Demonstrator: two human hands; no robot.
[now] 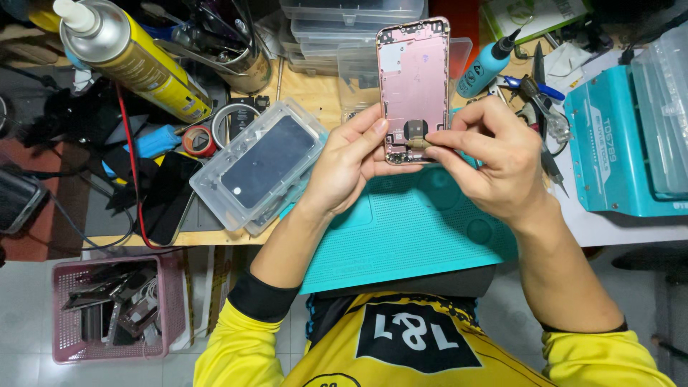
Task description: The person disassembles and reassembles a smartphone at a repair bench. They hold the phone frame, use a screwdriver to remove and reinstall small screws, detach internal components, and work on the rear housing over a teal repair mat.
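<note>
Hidden or cut off:
- pink phone housing point(413, 72): bottom corners covered by left hand point(342, 168) and right hand point(494, 161).
- small part at right fingertips point(438, 137): too small to identify.
- teal mat point(401, 236): upper part hidden behind hands.
- spray can point(132, 54): top cut by picture's edge.

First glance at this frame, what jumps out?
Centre frame, a pink phone housing is held upright, inside facing the camera: the left hand grips its lower left edge while the right hand pinches a small part at its bottom end. Below them lies a teal work mat. At upper left a big yellow spray can lies tilted over the clutter, and a dark phone screen sits in a clear plastic tray.
</note>
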